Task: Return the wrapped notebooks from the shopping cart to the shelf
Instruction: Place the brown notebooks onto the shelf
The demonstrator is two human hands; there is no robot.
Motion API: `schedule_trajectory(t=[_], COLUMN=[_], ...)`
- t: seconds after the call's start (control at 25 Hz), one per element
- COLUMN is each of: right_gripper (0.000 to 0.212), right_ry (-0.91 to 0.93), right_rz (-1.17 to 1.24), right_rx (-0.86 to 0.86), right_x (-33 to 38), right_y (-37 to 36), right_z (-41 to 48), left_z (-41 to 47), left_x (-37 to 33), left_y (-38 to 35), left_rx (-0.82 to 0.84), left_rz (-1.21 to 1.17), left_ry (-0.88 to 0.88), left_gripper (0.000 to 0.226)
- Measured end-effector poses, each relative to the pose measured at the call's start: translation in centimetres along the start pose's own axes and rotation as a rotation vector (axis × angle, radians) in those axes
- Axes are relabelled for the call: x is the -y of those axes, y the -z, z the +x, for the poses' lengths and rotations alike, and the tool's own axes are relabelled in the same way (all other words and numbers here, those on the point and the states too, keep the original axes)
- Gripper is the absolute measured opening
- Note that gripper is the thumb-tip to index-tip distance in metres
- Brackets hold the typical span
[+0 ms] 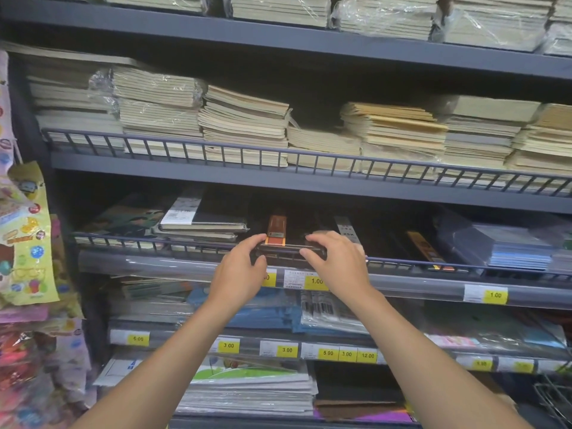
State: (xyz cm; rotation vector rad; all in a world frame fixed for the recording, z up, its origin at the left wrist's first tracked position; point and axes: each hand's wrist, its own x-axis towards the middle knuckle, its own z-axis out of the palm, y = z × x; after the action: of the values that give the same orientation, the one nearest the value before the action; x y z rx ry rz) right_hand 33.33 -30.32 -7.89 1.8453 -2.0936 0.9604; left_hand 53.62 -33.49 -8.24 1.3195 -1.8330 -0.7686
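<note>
A dark wrapped notebook (289, 239) with an orange band lies flat at the front of the middle shelf (185, 264), its near edge resting by the wire rail. My left hand (240, 270) grips its left near corner. My right hand (335, 261) grips its right near corner. Both arms reach up from below. More dark wrapped notebooks (387, 239) lie to the right on the same shelf. A corner of the wire shopping cart (555, 400) shows at the bottom right.
Stacks of beige notebooks (244, 125) fill the shelf above. A black notebook stack (201, 224) sits left of my hands, blue packs (520, 252) to the right. Yellow price tags (315, 281) line the shelf edges. Colourful packets (28, 243) hang at the left.
</note>
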Motion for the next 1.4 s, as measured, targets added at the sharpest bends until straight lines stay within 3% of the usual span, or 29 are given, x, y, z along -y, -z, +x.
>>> schedule_trajectory(t=[0.44, 0.64, 0.92, 1.24, 1.4], right_gripper=[0.044, 0.055, 0.062, 0.069, 0.073], right_ry=[0.002, -0.056, -0.154, -0.219, -0.237], right_rz=[0.042, -0.048, -0.07, -0.125, -0.207], right_rx=[-0.018, 0.178, 0.463, 0.499, 0.468], right_x=[-1.8, -1.1, 4.1, 12.6, 14.1], right_y=[0.4, 4.2, 14.7, 32.4, 39.8], right_z=[-1.5, -1.7, -0.9, 1.8, 1.9], left_z=[-0.1, -0.7, -2.4, -4.9, -5.9], left_x=[0.0, -2.9, -11.8, -25.0, -30.8], left_y=[0.3, 2.5, 9.6, 20.4, 22.5], left_rx=[0.066, 0.315, 0.684, 0.656, 0.646], left_rz=[0.082, 0.199, 0.347, 0.482, 0.552], left_ry=[-0.041, 0.041, 0.152, -0.071, -0.217], left_gripper=[0.061, 0.076, 0.078, 0.071, 0.071])
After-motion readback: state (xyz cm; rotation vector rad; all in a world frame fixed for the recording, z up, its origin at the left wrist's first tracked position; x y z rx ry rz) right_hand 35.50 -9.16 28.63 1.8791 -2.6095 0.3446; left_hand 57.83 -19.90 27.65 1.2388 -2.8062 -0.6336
